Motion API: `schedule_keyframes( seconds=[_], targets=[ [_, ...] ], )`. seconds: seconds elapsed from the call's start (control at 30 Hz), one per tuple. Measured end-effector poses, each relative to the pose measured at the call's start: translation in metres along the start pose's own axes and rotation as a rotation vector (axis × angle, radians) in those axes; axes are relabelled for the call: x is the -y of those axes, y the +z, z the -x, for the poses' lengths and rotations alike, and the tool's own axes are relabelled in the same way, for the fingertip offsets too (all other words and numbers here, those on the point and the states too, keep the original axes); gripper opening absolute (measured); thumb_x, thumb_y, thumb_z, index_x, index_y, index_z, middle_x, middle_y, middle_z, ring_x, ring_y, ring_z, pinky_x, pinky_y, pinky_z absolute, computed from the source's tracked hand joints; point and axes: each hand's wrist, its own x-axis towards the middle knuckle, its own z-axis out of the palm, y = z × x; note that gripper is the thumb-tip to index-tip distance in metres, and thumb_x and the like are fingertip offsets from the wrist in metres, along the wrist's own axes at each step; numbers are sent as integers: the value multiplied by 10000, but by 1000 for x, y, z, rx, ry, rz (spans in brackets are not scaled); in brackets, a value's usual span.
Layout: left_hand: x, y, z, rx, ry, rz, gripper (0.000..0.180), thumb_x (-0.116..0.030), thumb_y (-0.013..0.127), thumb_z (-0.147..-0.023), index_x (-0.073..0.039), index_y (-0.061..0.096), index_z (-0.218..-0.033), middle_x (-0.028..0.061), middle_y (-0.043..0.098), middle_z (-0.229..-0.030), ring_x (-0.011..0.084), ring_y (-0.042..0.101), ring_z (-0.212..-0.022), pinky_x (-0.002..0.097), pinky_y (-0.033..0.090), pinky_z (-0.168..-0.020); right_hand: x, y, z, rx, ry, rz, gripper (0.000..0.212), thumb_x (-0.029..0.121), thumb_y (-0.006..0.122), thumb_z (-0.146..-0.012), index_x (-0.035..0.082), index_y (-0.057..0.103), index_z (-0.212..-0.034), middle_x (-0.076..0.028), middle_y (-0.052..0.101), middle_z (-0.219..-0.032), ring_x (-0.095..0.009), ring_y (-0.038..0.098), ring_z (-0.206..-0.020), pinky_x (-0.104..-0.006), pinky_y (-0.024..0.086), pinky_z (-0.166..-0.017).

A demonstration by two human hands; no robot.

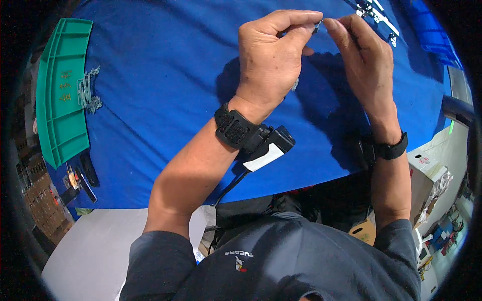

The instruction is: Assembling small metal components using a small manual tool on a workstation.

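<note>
My left hand (271, 62) is raised over the blue cloth at the top centre. Its thumb and forefinger pinch a small dark, shiny metal-looking piece (317, 26). A bit of a pale grey part (295, 85) peeks out below the palm; how it is held is hidden. Close by on the right, my right hand (367, 65) has its thumb and forefinger drawn together, their tips almost at the small piece. Whatever is between those fingertips is too small to make out.
A green ribbed plastic tray (63, 125) lies at the left, with a pile of slim grey parts (89, 90) beside it. White and black strip-like parts (379, 19) lie at the far right, near a blue bin (437, 35). Tools (83, 180) rest at the near left.
</note>
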Motion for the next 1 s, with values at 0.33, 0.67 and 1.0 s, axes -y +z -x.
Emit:
schedule_keyframes(
  seconds=[0.33, 0.67, 1.0],
  targets=[
    [-1, -1, -1, 2, -12, -17, 144, -52, 646, -933, -26, 755, -1023, 71, 740, -915, 103, 680, -774, 252, 589, -640, -5, 0, -2, 35, 31, -213, 261, 257, 653, -983, -3, 659, -961, -9, 591, -739, -38, 500, -695, -209, 404, -607],
    [-1, -2, 0, -4, -26, -25, 146, -54, 647, -931, -28, 755, -1024, 71, 741, -925, 104, 678, -769, 249, 584, -639, -6, -7, -2, 132, 129, -179, 243, 244, 665, -975, 1, 662, -991, 17, 608, -807, -34, 512, -741, -196, 392, -621],
    [-3, -2, 0, -16, -51, -5, 147, -46, 648, -925, -28, 758, -1019, 76, 743, -918, 99, 674, -757, 247, 580, -640, -7, -5, -1, 132, 138, -249, 217, 223, 653, -982, 7, 651, -1003, 29, 610, -834, -30, 516, -765, -194, 394, -636]
  ],
)
